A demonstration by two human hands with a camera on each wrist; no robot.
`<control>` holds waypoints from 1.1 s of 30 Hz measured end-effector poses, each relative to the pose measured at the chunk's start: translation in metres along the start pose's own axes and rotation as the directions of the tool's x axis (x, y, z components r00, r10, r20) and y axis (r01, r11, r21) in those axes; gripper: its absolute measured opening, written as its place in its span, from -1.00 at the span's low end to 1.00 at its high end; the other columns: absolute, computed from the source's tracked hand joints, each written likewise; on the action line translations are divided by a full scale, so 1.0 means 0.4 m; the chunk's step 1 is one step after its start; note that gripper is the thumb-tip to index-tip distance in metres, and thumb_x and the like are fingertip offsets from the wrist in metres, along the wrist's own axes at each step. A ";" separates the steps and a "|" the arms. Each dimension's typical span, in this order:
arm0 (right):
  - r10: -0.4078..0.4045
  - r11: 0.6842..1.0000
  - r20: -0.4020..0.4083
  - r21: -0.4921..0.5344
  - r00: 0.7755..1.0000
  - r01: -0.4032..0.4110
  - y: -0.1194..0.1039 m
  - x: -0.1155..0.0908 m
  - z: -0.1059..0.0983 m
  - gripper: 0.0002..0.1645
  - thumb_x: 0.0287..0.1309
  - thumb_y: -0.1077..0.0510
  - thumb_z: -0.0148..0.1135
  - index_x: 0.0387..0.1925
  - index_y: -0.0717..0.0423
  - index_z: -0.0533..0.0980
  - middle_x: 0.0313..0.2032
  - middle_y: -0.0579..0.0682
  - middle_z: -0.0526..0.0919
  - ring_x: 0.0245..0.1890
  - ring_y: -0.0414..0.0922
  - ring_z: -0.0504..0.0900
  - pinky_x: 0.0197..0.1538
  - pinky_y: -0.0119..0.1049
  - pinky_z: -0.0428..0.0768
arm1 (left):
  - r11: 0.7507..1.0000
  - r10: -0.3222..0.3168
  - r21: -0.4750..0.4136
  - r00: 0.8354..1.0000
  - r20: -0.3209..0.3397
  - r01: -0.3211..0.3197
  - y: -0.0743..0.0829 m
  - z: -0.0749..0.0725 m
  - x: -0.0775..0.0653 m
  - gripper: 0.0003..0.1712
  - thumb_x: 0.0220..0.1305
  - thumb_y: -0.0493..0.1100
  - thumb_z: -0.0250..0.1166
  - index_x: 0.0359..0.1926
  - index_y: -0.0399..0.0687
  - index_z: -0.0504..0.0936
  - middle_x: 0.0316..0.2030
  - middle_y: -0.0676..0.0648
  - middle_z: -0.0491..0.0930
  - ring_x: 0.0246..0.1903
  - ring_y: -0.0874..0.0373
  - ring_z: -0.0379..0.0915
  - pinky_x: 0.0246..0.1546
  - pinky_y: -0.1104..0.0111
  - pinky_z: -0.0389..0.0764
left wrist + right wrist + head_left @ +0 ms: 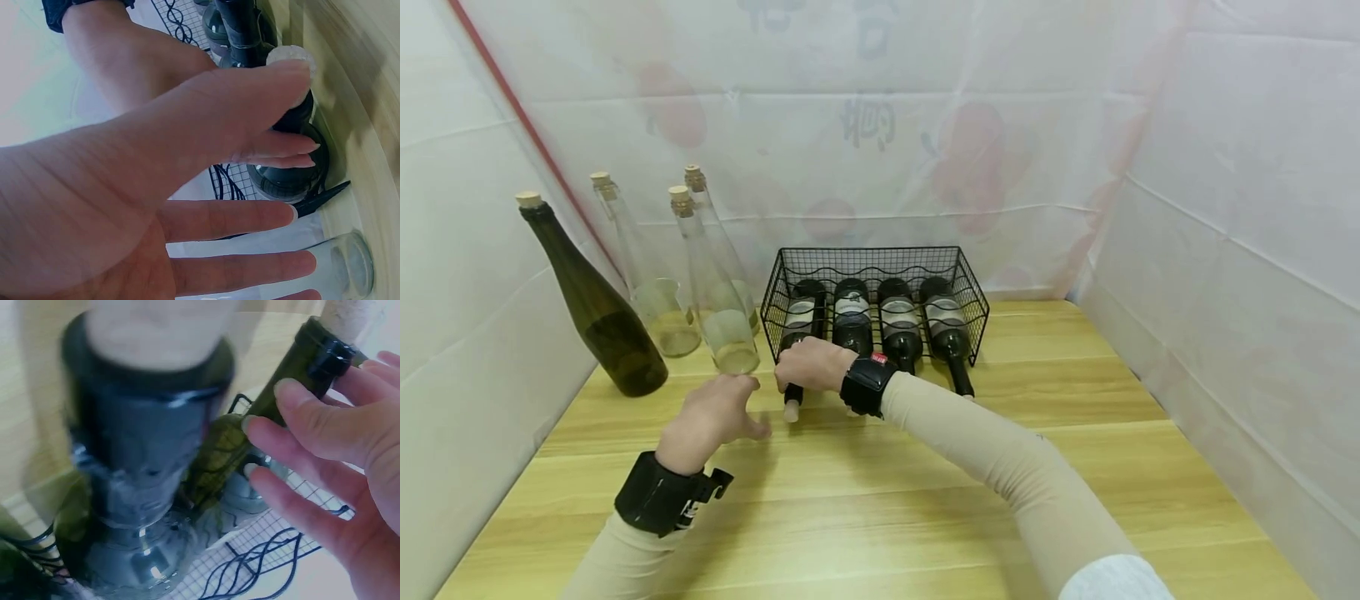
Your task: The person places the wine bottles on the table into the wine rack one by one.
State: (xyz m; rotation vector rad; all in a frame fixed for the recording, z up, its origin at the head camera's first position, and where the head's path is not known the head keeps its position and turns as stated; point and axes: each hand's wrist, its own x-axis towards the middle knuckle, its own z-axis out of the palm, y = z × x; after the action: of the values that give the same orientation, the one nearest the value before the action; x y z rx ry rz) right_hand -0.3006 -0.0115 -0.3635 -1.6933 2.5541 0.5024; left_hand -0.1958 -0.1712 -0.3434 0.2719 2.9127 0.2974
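A black wire rack (973, 308) holds several dark wine bottles lying side by side, their corked necks toward me. My right hand (812, 364) is at the leftmost wine bottle (801, 315). In the right wrist view, its thumb and fingers curl about the green neck (294, 378), just below the cork (350, 322). Left of the rack, my left hand (711, 417) hovers over the table with thumb and fingers spread, holding nothing. The left wrist view shows the left palm (119, 219) in front of the right hand (144, 62), partly covering that bottle.
Several corked bottles stand upright on the left: a dark green bottle (598, 321) and clear glass bottles (722, 317). The nearest clear one is just beyond my left hand. White sheeting (1045, 167) encloses the wooden table (880, 508) at the back and sides.
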 end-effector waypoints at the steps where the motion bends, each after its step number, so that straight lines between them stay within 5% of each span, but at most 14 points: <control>1: 0.000 1.000 -0.007 -0.007 1.000 0.000 0.002 0.000 0.001 -0.67 0.51 0.12 0.13 -0.43 -0.21 0.63 -0.35 -0.25 0.67 -0.46 -0.29 0.36 -0.34 -0.45 0.29 | 1.000 -0.001 0.001 1.000 0.002 0.001 0.000 -0.001 0.000 -0.15 0.04 0.07 0.61 0.29 -0.24 0.55 0.15 -0.31 0.64 0.06 -0.29 0.60 -0.13 -0.06 0.69; 4: -0.009 0.999 -0.034 -0.037 0.999 0.007 0.005 0.002 0.005 -0.58 0.53 0.12 0.11 -0.55 -0.17 0.37 -0.50 -0.22 0.41 -0.49 -0.25 0.13 -0.35 -0.39 0.09 | 1.000 0.002 0.003 1.000 0.002 -0.002 0.001 -0.002 0.002 -0.15 0.04 0.08 0.61 0.29 -0.23 0.55 0.14 -0.30 0.64 0.05 -0.29 0.60 -0.14 -0.05 0.69; 10: -0.008 0.998 -0.071 -0.061 0.997 0.004 0.006 0.011 0.014 -0.52 0.52 0.14 0.12 -0.58 -0.17 0.23 -0.58 -0.21 0.17 -0.53 -0.26 0.05 -0.37 -0.41 0.05 | 1.000 0.026 0.004 0.999 -0.018 -0.026 -0.001 0.000 0.004 -0.14 0.02 0.07 0.61 0.28 -0.24 0.56 0.11 -0.30 0.66 0.02 -0.27 0.61 -0.18 -0.01 0.69; 15: 0.003 0.997 -0.072 -0.071 0.997 -0.008 0.000 0.016 0.012 -0.64 0.53 0.15 0.10 -0.49 -0.16 0.48 -0.54 -0.21 0.42 -0.55 -0.28 0.21 -0.40 -0.41 0.13 | 1.000 0.025 -0.001 0.999 -0.025 -0.025 -0.002 0.000 0.007 -0.17 0.01 0.07 0.62 0.25 -0.23 0.57 0.11 -0.30 0.66 0.02 -0.28 0.61 -0.19 -0.03 0.68; 17: 0.001 0.996 -0.058 -0.090 0.998 -0.006 -0.003 0.017 0.011 -0.74 0.50 0.15 0.13 -0.29 -0.19 0.68 -0.36 -0.22 0.66 -0.48 -0.31 0.44 -0.39 -0.47 0.27 | 1.000 0.022 0.000 1.000 -0.022 -0.022 -0.002 -0.001 0.008 -0.19 0.01 0.07 0.62 0.22 -0.23 0.58 0.10 -0.30 0.66 0.02 -0.27 0.61 -0.19 -0.03 0.68; 20: 0.001 0.994 -0.026 -0.108 1.000 -0.004 -0.007 0.019 0.008 -0.72 0.50 0.15 0.13 -0.12 -0.18 0.75 -0.09 -0.20 0.77 -0.31 -0.28 0.65 -0.34 -0.46 0.42 | 1.000 0.019 0.002 1.000 -0.021 -0.019 -0.002 -0.002 0.010 -0.20 0.01 0.07 0.61 0.21 -0.23 0.58 0.10 -0.30 0.66 0.02 -0.27 0.61 -0.18 -0.04 0.68; 28: 0.019 0.999 -0.034 -0.037 0.999 -0.020 -0.006 0.022 0.007 -0.65 0.52 0.19 0.10 -0.47 -0.13 0.52 -0.18 -0.17 0.75 -0.52 -0.29 0.25 -0.41 -0.43 0.18 | 1.000 0.022 -0.001 0.999 -0.046 -0.022 -0.004 0.000 0.009 -0.25 0.00 0.03 0.57 0.19 -0.23 0.60 0.09 -0.29 0.67 0.03 -0.28 0.62 -0.18 -0.07 0.68; 33: 0.009 0.997 -0.028 -0.073 1.000 -0.011 -0.020 0.024 0.012 -0.74 0.50 0.14 0.12 -0.27 -0.16 0.70 -0.12 -0.19 0.75 -0.41 -0.29 0.53 -0.36 -0.49 0.41 | 1.000 0.027 -0.013 0.998 -0.053 -0.028 -0.018 0.005 0.004 -0.22 -0.02 0.03 0.58 0.19 -0.26 0.60 0.09 -0.32 0.67 0.02 -0.30 0.62 -0.14 -0.06 0.68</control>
State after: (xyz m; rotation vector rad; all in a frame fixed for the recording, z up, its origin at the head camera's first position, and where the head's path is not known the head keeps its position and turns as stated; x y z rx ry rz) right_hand -0.2980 -0.0215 -0.3720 -1.7229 2.5950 0.5841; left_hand -0.1980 -0.1774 -0.3470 0.3071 2.9600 0.3343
